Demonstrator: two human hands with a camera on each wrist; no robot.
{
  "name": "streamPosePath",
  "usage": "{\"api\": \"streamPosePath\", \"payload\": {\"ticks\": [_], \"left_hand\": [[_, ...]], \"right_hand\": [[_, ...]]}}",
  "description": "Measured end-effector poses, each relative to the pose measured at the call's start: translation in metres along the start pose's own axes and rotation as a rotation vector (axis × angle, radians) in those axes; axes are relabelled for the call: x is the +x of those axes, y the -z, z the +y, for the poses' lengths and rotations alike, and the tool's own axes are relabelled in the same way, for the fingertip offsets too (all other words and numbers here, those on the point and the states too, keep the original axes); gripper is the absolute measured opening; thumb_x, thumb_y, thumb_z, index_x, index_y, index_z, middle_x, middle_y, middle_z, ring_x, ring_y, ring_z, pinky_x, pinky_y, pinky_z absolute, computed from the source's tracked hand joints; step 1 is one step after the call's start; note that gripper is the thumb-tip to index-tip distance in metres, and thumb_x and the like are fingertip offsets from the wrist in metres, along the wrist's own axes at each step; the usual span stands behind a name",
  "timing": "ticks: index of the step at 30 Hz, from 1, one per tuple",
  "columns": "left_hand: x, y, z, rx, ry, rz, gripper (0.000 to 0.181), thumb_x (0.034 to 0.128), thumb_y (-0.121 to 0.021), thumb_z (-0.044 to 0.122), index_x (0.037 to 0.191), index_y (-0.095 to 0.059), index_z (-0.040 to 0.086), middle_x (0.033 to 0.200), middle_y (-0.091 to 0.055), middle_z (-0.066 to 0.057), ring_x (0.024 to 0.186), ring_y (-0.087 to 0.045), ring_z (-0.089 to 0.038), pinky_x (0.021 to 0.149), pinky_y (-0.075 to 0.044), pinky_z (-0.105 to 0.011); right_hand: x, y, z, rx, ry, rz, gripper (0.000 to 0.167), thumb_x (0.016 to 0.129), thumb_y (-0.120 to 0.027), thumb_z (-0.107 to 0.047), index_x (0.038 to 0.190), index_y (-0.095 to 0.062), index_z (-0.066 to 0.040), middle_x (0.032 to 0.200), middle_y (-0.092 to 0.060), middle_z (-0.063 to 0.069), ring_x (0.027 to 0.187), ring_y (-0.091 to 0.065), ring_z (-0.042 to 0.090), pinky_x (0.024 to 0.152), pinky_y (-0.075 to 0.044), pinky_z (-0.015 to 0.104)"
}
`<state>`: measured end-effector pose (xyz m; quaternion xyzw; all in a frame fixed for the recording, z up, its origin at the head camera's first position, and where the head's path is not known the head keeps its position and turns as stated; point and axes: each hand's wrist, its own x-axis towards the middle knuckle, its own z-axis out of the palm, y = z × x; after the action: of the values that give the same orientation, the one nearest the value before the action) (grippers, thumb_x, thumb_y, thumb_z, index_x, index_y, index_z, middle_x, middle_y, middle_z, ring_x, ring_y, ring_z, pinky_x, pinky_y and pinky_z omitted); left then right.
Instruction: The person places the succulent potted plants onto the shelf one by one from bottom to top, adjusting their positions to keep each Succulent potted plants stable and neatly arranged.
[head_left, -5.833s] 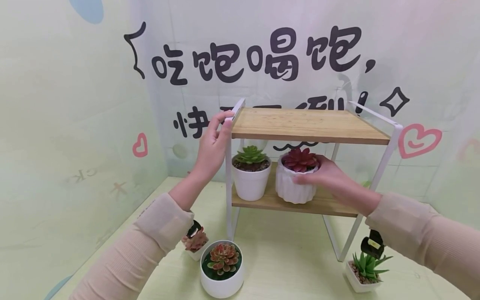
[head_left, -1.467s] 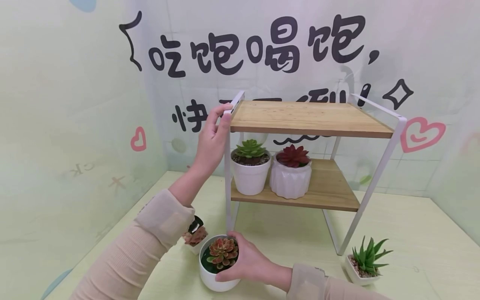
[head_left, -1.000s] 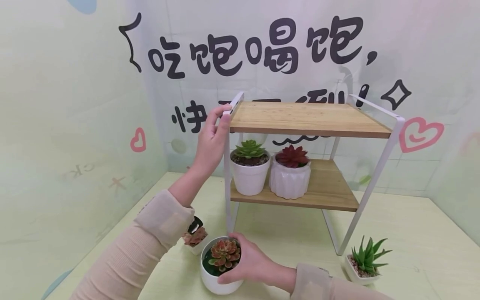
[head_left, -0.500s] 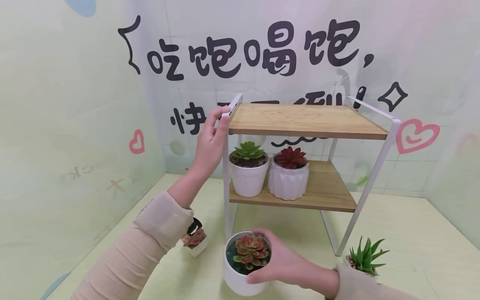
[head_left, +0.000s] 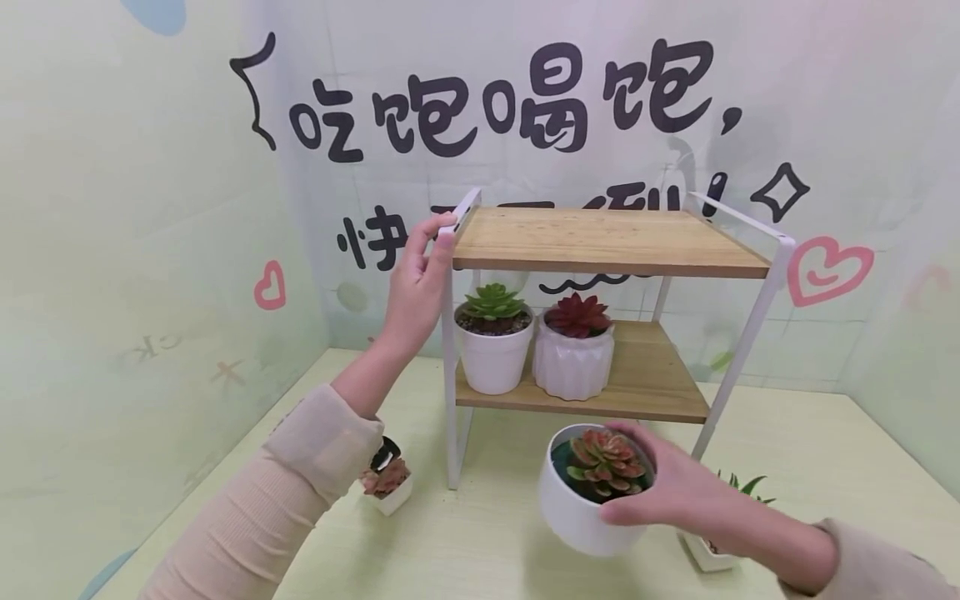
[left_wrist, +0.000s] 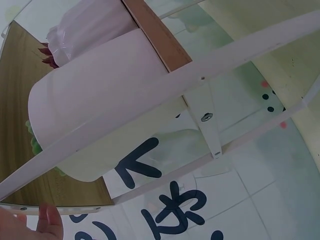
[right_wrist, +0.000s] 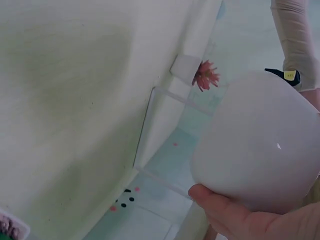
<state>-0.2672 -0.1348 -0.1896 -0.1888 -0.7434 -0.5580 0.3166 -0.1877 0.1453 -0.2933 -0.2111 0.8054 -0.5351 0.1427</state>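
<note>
A two-tier shelf rack (head_left: 607, 242) of wooden boards and white metal frames stands on the table. My left hand (head_left: 415, 287) grips its upper left frame; in the left wrist view, fingertips (left_wrist: 50, 218) touch that same frame. My right hand (head_left: 678, 492) holds a round white pot with a reddish-green succulent (head_left: 587, 518), tilted and raised off the table in front of the lower board. On that board, a pot with a green succulent (head_left: 495, 360) sits at the left, and a ribbed pot with a dark red succulent (head_left: 573, 367) is close beside it.
A small white pot with a pinkish succulent (head_left: 388, 483) stands on the table (head_left: 300, 521) left of the rack, partly behind my left sleeve. At the right, a spiky green plant in a square pot (head_left: 707, 554) is mostly hidden by my right arm.
Earlier my right hand was at the ribbed pot on the lower board. Since then it has taken the round pot, lifted it and carried it right. My left hand stays on the rack.
</note>
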Motion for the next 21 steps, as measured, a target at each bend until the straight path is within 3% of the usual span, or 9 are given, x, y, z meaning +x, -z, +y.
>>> {"api": "streamPosePath", "payload": {"ticks": [5, 8, 12, 21], "left_hand": [[0.0, 0.0, 0.0, 0.001, -0.001, -0.002, 0.029, 0.0986, -0.039, 0.027, 0.124, -0.047, 0.015, 0.132, -0.046, -0.001, 0.089, -0.054, -0.027, 0.077, -0.041, -0.036], [0.0, 0.001, 0.0, -0.002, -0.002, -0.003, 0.029, 0.0987, -0.039, 0.027, 0.124, -0.047, 0.014, 0.132, -0.046, -0.002, 0.09, -0.054, -0.028, 0.077, -0.041, -0.036], [0.0, 0.002, -0.001, 0.001, -0.001, -0.004, 0.029, 0.0987, -0.039, 0.026, 0.124, -0.046, 0.014, 0.133, -0.045, -0.003, 0.09, -0.053, -0.028, 0.076, -0.041, -0.036], [0.0, 0.0, -0.001, -0.012, -0.008, -0.006, 0.03, 0.0987, -0.039, 0.026, 0.124, -0.047, 0.014, 0.133, -0.045, -0.003, 0.09, -0.054, -0.028, 0.076, -0.041, -0.035]], "right_hand": [[-0.009, 0.025, -0.008, -0.084, 0.001, 0.06, 0.084, 0.072, -0.076, -0.019, 0.138, -0.026, -0.005, 0.126, -0.047, 0.019, 0.11, -0.048, 0.028, 0.081, -0.045, 0.035], [-0.01, 0.039, -0.012, -0.168, 0.016, 0.112, 0.084, 0.074, -0.074, -0.021, 0.139, -0.024, -0.003, 0.127, -0.046, 0.021, 0.111, -0.048, 0.03, 0.082, -0.046, 0.04], [-0.005, 0.055, -0.019, -0.254, -0.023, 0.168, 0.086, 0.078, -0.07, -0.026, 0.142, -0.018, -0.001, 0.129, -0.043, 0.024, 0.112, -0.046, 0.033, 0.084, -0.044, 0.048], [0.007, 0.075, -0.037, -0.274, -0.048, 0.255, 0.082, 0.082, -0.065, -0.03, 0.141, -0.017, -0.001, 0.131, -0.039, 0.023, 0.114, -0.041, 0.034, 0.086, -0.037, 0.049]]}}
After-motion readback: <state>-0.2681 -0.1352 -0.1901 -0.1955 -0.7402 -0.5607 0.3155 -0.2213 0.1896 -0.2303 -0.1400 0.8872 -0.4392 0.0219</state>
